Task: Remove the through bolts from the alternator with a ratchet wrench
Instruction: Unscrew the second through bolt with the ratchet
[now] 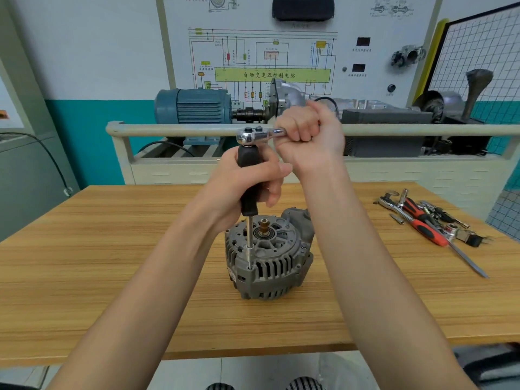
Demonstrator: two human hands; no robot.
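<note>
Alternator (268, 257) stands on end near the middle of the wooden table (112, 277), shaft end (264, 227) up. A thin steel shank (249, 240) runs vertically down to a bolt (249, 267) at the housing's left rim. The shank carries a black handle (249, 184); ratchet (257, 135) head sits on top of the handle, its chrome bar pointing right.

Left hand (247, 184): fingers curled round the black handle, thumb across its front.
Right hand (308, 133): closed in a fist round the ratchet bar, fingers pressed together.

Right side of table: loose tools (427, 220), including a red-and-black screwdriver (422, 222). Behind the table: blue motor (194, 106) and wiring-diagram board (264, 60).
</note>
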